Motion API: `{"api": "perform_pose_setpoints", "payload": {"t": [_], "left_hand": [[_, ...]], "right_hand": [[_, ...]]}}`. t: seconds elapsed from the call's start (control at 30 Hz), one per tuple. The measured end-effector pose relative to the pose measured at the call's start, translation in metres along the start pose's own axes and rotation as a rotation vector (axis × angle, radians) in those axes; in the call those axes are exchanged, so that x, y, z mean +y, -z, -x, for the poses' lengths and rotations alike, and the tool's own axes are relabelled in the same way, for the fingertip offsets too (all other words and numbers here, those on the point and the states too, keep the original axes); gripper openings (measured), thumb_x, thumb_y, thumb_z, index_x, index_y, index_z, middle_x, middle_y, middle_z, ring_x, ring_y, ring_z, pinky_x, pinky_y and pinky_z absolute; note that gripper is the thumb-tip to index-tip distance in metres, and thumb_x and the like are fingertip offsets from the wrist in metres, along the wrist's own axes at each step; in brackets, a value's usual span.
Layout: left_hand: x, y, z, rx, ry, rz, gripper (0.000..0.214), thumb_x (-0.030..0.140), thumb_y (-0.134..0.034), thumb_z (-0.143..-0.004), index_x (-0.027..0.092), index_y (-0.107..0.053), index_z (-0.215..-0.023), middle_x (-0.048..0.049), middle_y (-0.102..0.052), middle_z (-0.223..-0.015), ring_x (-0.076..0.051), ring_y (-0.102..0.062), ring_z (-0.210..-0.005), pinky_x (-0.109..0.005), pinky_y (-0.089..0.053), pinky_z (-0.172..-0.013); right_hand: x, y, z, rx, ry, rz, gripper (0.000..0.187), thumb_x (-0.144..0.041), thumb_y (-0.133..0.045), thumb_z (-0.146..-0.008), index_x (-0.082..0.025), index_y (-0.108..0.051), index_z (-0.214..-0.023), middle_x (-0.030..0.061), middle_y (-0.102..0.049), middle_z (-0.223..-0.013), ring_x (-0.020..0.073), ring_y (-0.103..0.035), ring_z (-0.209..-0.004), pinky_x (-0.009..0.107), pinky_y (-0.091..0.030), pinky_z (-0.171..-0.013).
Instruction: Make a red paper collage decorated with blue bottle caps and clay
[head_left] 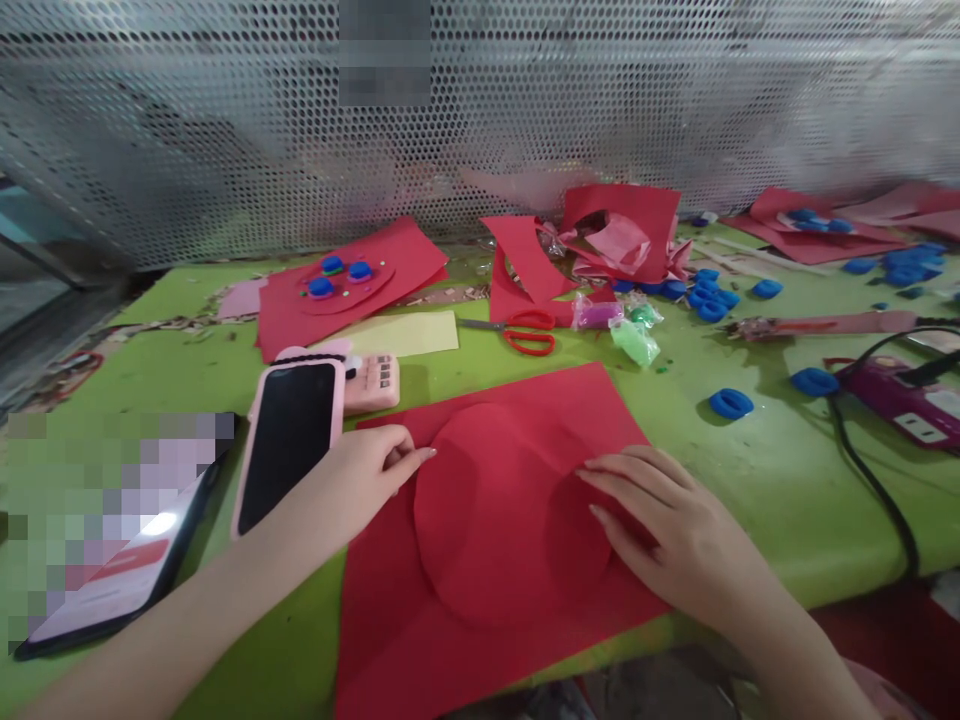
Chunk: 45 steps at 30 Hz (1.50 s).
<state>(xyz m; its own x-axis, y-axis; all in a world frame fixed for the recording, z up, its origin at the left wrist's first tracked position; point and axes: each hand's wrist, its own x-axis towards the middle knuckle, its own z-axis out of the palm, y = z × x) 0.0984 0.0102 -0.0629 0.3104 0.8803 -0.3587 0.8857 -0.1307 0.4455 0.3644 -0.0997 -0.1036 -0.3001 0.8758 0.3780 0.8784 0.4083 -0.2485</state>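
A red paper circle (510, 520) lies on a larger red paper sheet (390, 640), in front of me on the green table. My left hand (379, 465) is by the circle's upper left edge, fingers curled in and thumb tip pointing at the rim. What those fingers hold, if anything, is hidden. At the right side, my right hand (660, 515) rests with fingers stretched out and apart over the circle's edge. Beyond the sheet lie red-handled scissors (529, 332) and a pale yellow paper strip (416, 334).
Left of the sheet are a phone in a pink case (291, 440), a pink calculator (375, 383) and a tablet (135, 560). Blue rings (731, 403), red paper scraps (529, 260) and a purple power strip (900, 400) with a black cable lie right and behind. A perforated metal panel (480, 120) stands at the back.
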Motion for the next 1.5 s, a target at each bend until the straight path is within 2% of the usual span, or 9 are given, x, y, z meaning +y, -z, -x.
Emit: {"api": "perform_pose_setpoints", "payload": {"t": [0.37, 0.5, 0.63, 0.7, 0.8, 0.9, 1.03, 1.23, 1.5], "left_hand": [[0.001, 0.003, 0.0, -0.017, -0.004, 0.079, 0.029, 0.042, -0.035, -0.087, 0.022, -0.046, -0.069, 0.0076, -0.045, -0.049, -0.007, -0.038, -0.029, -0.022, -0.032, -0.036], [0.002, 0.011, 0.006, 0.023, -0.002, 0.079, 0.03, 0.043, -0.035, -0.087, 0.022, -0.049, -0.072, 0.0054, -0.048, -0.05, -0.011, -0.046, -0.038, -0.024, -0.034, -0.041], [-0.005, 0.013, 0.035, 0.255, -0.029, -0.017, 0.029, 0.052, -0.041, -0.084, 0.026, -0.052, -0.085, 0.0015, -0.06, -0.068, -0.015, -0.054, -0.053, -0.028, -0.041, -0.051], [-0.009, 0.005, 0.052, 0.403, -0.121, -0.109, 0.025, 0.05, -0.041, -0.086, 0.027, -0.05, -0.088, 0.0006, -0.06, -0.072, -0.018, -0.057, -0.061, -0.03, -0.043, -0.057], [-0.011, -0.011, 0.066, 0.488, -0.369, -0.239, 0.028, 0.046, -0.047, -0.084, 0.027, -0.047, -0.105, -0.0052, -0.061, -0.1, -0.023, -0.058, -0.093, -0.036, -0.043, -0.08], [-0.008, -0.023, 0.061, 0.444, -0.528, -0.369, 0.051, 0.047, -0.052, -0.082, 0.025, -0.039, -0.126, -0.008, -0.053, -0.127, -0.026, -0.046, -0.119, -0.041, -0.032, -0.097], [-0.007, -0.031, 0.047, 0.348, -0.583, -0.486, 0.074, 0.057, -0.047, -0.081, 0.021, -0.023, -0.141, -0.0111, -0.038, -0.145, -0.029, -0.032, -0.133, -0.047, -0.025, -0.102], [-0.004, -0.042, 0.035, 0.238, -0.568, -0.474, 0.086, 0.066, -0.039, -0.079, 0.023, -0.008, -0.146, -0.0119, -0.024, -0.152, -0.033, -0.022, -0.138, -0.055, -0.023, -0.105], [0.007, -0.035, 0.017, -0.011, -0.513, -0.393, 0.096, 0.076, -0.034, -0.074, 0.02, -0.004, -0.146, -0.0122, -0.011, -0.154, -0.034, -0.01, -0.141, -0.061, -0.016, -0.108]], "right_hand": [[0.0, -0.002, 0.0, 0.004, 0.022, 0.021, 0.024, -0.015, -0.049, -0.087, -0.014, -0.06, -0.108, 0.0112, -0.065, -0.102, 0.0262, -0.056, -0.099, 0.047, -0.052, -0.081], [0.0, 0.003, 0.001, 0.027, 0.021, 0.005, 0.024, -0.015, -0.046, -0.088, -0.016, -0.057, -0.109, 0.0111, -0.064, -0.104, 0.0246, -0.057, -0.099, 0.045, -0.052, -0.084], [0.008, 0.016, 0.009, 0.14, 0.008, 0.014, 0.027, -0.011, -0.048, -0.086, -0.018, -0.055, -0.111, 0.0103, -0.062, -0.105, 0.0242, -0.056, -0.099, 0.042, -0.05, -0.084], [0.014, 0.023, 0.013, 0.192, -0.029, 0.03, 0.029, -0.011, -0.05, -0.085, -0.021, -0.054, -0.113, 0.009, -0.061, -0.105, 0.0245, -0.056, -0.099, 0.041, -0.049, -0.085], [0.022, 0.028, 0.012, 0.167, -0.047, 0.017, 0.03, -0.014, -0.051, -0.085, -0.022, -0.053, -0.115, 0.0082, -0.061, -0.107, 0.0244, -0.057, -0.102, 0.04, -0.049, -0.087], [0.025, 0.029, 0.004, 0.046, -0.014, -0.011, 0.029, -0.018, -0.049, -0.088, -0.021, -0.051, -0.117, 0.0093, -0.059, -0.115, 0.0238, -0.055, -0.108, 0.04, -0.049, -0.09], [0.025, 0.029, -0.006, -0.035, -0.022, -0.005, 0.033, -0.021, -0.047, -0.088, -0.021, -0.049, -0.122, 0.0102, -0.056, -0.123, 0.0241, -0.051, -0.117, 0.04, -0.048, -0.096], [0.021, 0.027, -0.026, -0.195, 0.066, 0.002, 0.045, -0.032, -0.051, -0.087, -0.019, -0.045, -0.13, 0.0107, -0.05, -0.134, 0.0254, -0.043, -0.126, 0.048, -0.044, -0.1], [0.008, 0.018, -0.058, -0.56, 0.18, 0.017, 0.091, -0.052, -0.064, -0.073, -0.009, -0.026, -0.143, 0.0128, -0.027, -0.149, 0.0306, -0.024, -0.137, 0.06, -0.025, -0.107]]}}
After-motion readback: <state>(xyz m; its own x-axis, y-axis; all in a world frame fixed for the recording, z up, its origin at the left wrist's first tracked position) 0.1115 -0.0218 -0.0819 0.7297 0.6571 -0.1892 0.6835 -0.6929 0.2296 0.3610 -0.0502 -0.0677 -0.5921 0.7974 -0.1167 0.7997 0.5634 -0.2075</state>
